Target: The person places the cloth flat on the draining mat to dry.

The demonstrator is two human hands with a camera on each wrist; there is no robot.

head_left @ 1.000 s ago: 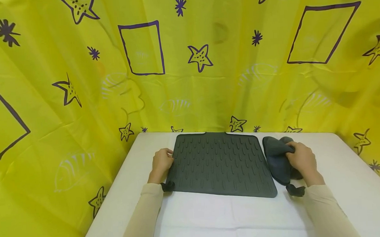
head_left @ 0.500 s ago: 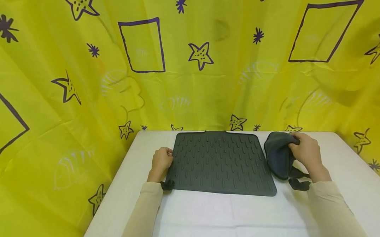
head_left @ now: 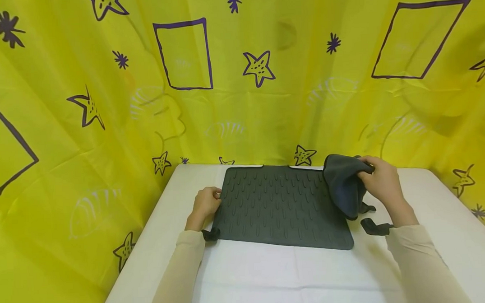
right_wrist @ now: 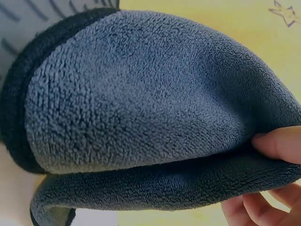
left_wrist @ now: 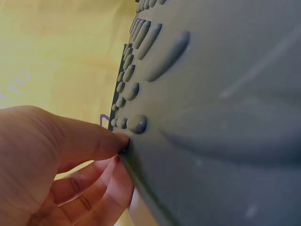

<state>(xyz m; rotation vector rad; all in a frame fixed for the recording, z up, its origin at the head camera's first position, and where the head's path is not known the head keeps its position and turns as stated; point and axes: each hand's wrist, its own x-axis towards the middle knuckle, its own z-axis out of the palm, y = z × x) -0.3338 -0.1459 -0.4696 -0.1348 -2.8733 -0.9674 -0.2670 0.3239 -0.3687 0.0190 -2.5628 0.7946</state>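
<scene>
The left hand (head_left: 205, 203) pinches the mat (head_left: 269, 209) and the right hand (head_left: 383, 180) pinches the cloth (head_left: 343, 181), gathered up but apparently not yet spread flat

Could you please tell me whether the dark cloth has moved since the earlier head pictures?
Yes: against the ridged mat, the cloth has moved left and farther away, now hiding the mat's far right corner.
</scene>
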